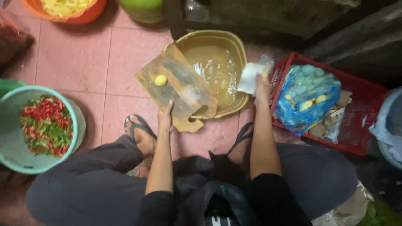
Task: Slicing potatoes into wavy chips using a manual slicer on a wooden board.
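A: Head view, looking down. Landmark is the yellow basin [217, 62], full of murky water. Where is the cutting board [178, 86]?

B: It lies tilted on the basin's near-left rim, partly over the water, partly over the pink floor [75, 58]. Left hand [166, 117] has it at the near edge, fingers curled on the wood, so closed on the board.

A: Long axis?

B: Diagonal: from far-left of the basin down to its near side. The notched end points toward the person, approx. between the two sandals.

A: How it will handle, in yr opinion?

B: Stiff, flat wood, prob. wet and a bit slippery. I judge it moderately heavy for one hand. Best hold is the near edge or the notch. A small yellow piece [161, 80] sits loose on it, left of the basin; it may roll if the board tips more.

A: Right hand [262, 86]?

B: At the basin's right rim, pinching a pale whitish thing [250, 77], maybe a cloth or a bag; cannot tell which. Fingers are closed on it.

A: Other things?

B: Right of the basin, a red crate [360, 125] with a blue plastic bag [307, 94] of pale round pieces. Far left of the basin, a teal bowl [12, 142] w/ chopped red and green chilies. Beyond it, an orange bowl [90, 14].
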